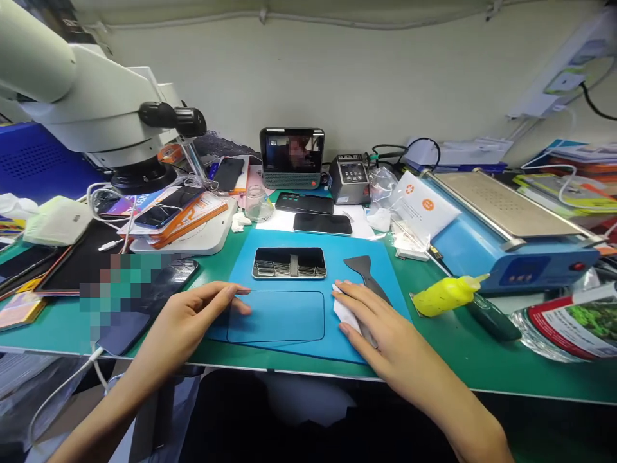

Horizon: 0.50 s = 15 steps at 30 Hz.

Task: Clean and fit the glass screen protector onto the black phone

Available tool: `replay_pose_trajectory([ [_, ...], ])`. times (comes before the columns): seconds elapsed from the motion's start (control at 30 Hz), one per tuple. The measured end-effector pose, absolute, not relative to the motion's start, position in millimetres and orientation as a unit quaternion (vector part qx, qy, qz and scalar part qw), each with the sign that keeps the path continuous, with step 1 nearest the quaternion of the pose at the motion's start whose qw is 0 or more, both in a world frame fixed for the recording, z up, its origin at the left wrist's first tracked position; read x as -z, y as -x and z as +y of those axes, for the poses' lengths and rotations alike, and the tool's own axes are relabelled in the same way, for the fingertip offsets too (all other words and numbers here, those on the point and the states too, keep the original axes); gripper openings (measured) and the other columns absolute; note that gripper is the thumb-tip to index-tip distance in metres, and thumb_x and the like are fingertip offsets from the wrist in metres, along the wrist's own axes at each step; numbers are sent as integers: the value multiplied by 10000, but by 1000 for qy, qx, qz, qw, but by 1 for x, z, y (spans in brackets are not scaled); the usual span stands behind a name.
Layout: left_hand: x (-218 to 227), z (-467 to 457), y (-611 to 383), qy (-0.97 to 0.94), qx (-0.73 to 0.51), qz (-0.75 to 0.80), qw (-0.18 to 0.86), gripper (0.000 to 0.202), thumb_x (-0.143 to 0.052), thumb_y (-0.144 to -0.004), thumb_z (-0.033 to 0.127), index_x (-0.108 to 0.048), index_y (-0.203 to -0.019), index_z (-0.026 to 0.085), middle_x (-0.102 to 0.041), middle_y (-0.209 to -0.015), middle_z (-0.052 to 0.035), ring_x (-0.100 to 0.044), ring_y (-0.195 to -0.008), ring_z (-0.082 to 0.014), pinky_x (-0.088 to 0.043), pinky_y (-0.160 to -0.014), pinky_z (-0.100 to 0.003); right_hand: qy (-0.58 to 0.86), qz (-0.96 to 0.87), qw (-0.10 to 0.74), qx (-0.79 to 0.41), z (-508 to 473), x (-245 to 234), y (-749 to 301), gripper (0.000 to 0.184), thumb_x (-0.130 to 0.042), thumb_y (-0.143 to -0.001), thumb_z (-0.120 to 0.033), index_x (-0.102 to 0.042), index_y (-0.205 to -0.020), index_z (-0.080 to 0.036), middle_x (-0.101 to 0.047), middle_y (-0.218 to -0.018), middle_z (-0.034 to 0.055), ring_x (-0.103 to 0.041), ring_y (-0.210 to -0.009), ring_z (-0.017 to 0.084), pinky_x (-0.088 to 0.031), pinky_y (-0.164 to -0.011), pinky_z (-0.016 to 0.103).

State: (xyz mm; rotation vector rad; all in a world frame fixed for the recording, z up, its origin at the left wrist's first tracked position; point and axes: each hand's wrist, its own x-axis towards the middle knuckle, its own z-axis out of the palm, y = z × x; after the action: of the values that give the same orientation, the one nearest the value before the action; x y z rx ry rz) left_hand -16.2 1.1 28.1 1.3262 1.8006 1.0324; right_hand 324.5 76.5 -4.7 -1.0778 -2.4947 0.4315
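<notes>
My left hand [193, 318] lies on the left edge of a blue work mat [289, 315], fingers stretched out, holding nothing. Flat on the mat's right side, my right hand [373, 321] presses a small white cloth [343, 311] under its fingers. A black plastic scraper [362, 269] lies just beyond the right hand. A shiny rectangular tray of small parts [289, 263] sits at the mat's far middle.
A microscope [96, 103] stands at the back left above several phones [159, 215]. Two dark phones [322, 223] lie behind the mat. A blue heating machine [511, 244] and a yellow squeeze bottle [446, 294] are on the right.
</notes>
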Motion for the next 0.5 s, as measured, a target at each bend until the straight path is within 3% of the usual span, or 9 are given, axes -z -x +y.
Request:
replay_pose_trajectory([
  [0.13, -29, 10, 8, -529, -374, 682, 340, 568, -668, -971, 773, -873, -1204, 298, -887, -1051, -46, -756, -1218, -335, -525, -1196, -432, 372, -888, 197, -187, 87, -2, -335, 491, -572, -1131, -467, -649, -1586, -299, -615, -1674, 47, -553, -1588, 297, -476, -1330, 519],
  [0.3, -23, 10, 7, -542, -346, 679, 354, 682, -564, -1019, 792, -784, -1417, 283, -892, -1104, -56, -796, -1080, -316, -592, -1093, -454, 374, -877, 199, -228, 94, -10, -341, 505, -622, -1111, -493, -669, -1569, -288, -660, -1630, 52, -574, -1570, 293, -478, -1330, 496],
  [0.5, -13, -12, 13, -590, -320, 651, 355, 579, -646, -1021, 709, -728, -1476, 361, -852, -1239, -42, -734, -1285, -312, -520, -1183, -454, 369, -872, 203, -248, 98, -11, -346, 461, -641, -1093, -502, -734, -1496, -298, -675, -1611, 47, -581, -1563, 313, -451, -1343, 540],
])
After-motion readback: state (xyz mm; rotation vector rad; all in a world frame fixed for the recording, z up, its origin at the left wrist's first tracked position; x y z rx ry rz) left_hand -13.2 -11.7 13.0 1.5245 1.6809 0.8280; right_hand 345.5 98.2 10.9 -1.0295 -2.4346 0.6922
